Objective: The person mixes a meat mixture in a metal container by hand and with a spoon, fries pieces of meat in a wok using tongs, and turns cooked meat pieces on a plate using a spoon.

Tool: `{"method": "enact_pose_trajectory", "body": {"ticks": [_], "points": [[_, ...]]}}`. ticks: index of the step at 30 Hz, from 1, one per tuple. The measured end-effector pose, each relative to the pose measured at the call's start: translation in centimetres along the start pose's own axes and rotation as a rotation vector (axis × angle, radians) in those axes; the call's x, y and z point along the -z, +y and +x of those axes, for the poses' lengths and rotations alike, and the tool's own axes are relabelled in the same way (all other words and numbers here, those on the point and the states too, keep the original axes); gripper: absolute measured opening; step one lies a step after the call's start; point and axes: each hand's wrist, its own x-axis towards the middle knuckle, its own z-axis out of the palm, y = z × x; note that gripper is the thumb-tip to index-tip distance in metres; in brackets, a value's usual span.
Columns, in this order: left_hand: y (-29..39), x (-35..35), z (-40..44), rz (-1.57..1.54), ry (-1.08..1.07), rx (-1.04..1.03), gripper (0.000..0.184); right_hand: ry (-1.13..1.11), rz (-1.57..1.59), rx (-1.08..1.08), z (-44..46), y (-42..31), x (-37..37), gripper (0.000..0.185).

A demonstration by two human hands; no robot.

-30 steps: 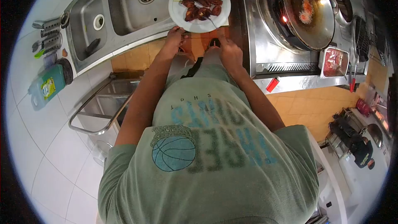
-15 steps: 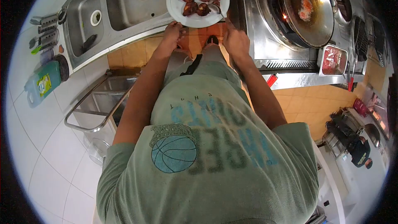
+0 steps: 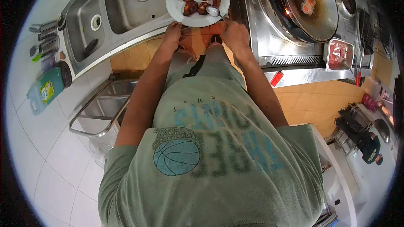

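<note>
A white plate (image 3: 174,10) with several pieces of dark brown cooked meat (image 3: 190,7) is at the top middle of the head view, near the sink's edge. My left hand (image 3: 171,36) is closed on the plate's near rim. In my right hand (image 3: 236,37) is a metal spoon (image 3: 213,11), its handle mostly hidden by the fingers. The bowl of the spoon lies over the right side of the plate, beside the meat.
On the left are a steel double sink (image 3: 124,4), cutlery holders (image 3: 50,44) and a green liquid jug (image 3: 46,90). To the right, a wok (image 3: 324,17) with oil and reddish food sits over a flame. A metal tray (image 3: 340,54) and a red lighter (image 3: 277,78) lie near the stove's edge. Another person (image 3: 370,149) is far right.
My right hand and the spoon have shifted slightly left, with the spoon's bowl now lower beside the meat. The plate sits a little further left in view. My left hand stays at its rim.
</note>
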Motion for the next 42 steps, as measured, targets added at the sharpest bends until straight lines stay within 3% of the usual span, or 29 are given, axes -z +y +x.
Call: {"method": "enact_pose_trajectory", "body": {"ticks": [5, 8, 11, 14, 17, 23, 26, 29, 42], "points": [[0.1, 0.0, 0.0, 0.000, -0.001, 0.013, 0.018, -0.014, 0.004, -0.001, 0.7, 1.0, -1.1, 0.016], [0.5, -0.2, -0.4, 0.049, 0.033, 0.018, 0.018, -0.077, -0.032, 0.047, 0.6, 0.5, 0.2, 0.027], [0.1, 0.1, 0.6, 0.109, 0.041, -0.005, 0.018, 0.014, -0.059, 0.015, -1.3, -1.2, 3.0, 0.019], [0.8, -0.5, -0.6, 0.101, 0.045, 0.013, 0.007, -0.029, -0.056, 0.098, -1.2, -0.8, 2.6, 0.020], [1.0, -0.6, -0.9, 0.074, 0.073, 0.013, 0.008, 0.035, -0.072, 0.103, -1.1, -0.9, 1.3, 0.021], [0.8, -0.7, -1.0, -0.004, 0.057, -0.010, 0.007, 0.150, 0.019, 0.181, -3.0, -0.1, -0.3, 0.037], [-0.2, 0.6, 0.7, 0.067, 0.006, 0.004, 0.021, 0.000, -0.140, 0.131, -2.7, 2.1, -3.0, 0.041], [0.6, -0.3, -0.5, 0.094, 0.053, 0.024, 0.018, -0.061, -0.232, 0.170, -3.3, 2.4, -3.0, 0.044], [0.0, 0.1, -0.3, 0.058, 0.035, -0.009, 0.012, 0.017, -0.102, 0.303, -4.5, 2.3, -2.2, 0.043]]}}
